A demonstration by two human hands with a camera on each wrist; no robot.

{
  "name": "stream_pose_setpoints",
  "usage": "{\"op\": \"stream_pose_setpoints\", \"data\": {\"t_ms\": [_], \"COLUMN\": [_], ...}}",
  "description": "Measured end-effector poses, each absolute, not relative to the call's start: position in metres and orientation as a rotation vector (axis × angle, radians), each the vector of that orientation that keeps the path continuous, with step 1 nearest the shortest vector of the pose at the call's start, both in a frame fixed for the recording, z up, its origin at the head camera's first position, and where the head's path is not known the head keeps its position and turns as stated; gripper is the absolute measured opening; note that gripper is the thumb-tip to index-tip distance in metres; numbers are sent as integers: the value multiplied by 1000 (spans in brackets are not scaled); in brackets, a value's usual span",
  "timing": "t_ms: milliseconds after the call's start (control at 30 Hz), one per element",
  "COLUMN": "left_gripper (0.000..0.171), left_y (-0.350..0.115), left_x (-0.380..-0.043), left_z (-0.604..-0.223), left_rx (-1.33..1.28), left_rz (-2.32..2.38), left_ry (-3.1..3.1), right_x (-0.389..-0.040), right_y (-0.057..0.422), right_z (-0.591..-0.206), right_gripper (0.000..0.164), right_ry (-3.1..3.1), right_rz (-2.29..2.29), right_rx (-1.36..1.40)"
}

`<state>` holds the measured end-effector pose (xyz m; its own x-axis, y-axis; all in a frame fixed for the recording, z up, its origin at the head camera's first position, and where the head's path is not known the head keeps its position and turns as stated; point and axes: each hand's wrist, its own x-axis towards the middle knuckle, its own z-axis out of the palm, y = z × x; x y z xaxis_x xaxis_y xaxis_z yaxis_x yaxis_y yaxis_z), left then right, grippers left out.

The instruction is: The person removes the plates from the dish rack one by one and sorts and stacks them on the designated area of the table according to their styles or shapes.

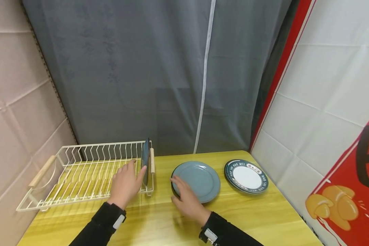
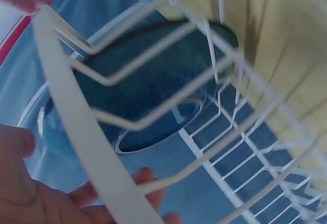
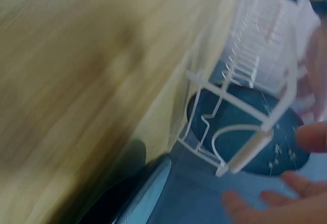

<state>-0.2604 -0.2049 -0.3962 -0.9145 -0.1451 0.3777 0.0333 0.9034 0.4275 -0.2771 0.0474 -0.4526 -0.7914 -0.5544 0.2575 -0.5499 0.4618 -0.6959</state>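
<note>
A dark blue-green plate (image 1: 146, 159) stands on edge in the right end slot of a white wire dish rack (image 1: 98, 147). My left hand (image 1: 127, 184) is beside it, fingers loosely extended over the rack's front rim; in the left wrist view the plate (image 2: 168, 55) shows through the wires. On the table lies a short stack of plates with a blue-grey plate (image 1: 200, 181) on top. My right hand (image 1: 189, 201) reaches over the left side of that stack, its fingers loosely spread and overlapping the rim. Neither hand grips anything.
To the right of the blue-grey stack lies another small stack, topped by a white plate (image 1: 247, 176) with a lettered dark rim. The rack has wooden handles (image 1: 42, 171) at its ends. A grey curtain (image 1: 126, 75) closes off the back of the yellow wood-grain table (image 1: 243, 218).
</note>
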Motion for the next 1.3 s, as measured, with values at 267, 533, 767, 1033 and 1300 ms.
{"op": "stream_pose_setpoints", "data": {"t_ms": [267,533,767,1033,1300], "left_gripper": [78,82,66,54,46], "left_y": [-203,-197,-187,-182,-185], "left_x": [-285,-301,-303,-298,-287], "left_z": [-387,-389,-384,-394,-376], "left_rx": [12,22,12,-14,3], "left_rz": [-567,-592,-487,-155,-232], "left_ry": [-2662,-2710,-2705,-2535,-2502], "right_x": [-275,-276,-276,-266,-265], "right_y": [21,11,9,4,7], "right_z": [-461,-467,-475,-475,-476], "right_gripper": [60,60,65,69,71], "right_ry": [2647,2701,2780,2816,2888], "right_rz": [-952,-768,-778,-762,-706], "right_rx": [-1476,-1664,-1721,-1671,-1680]}}
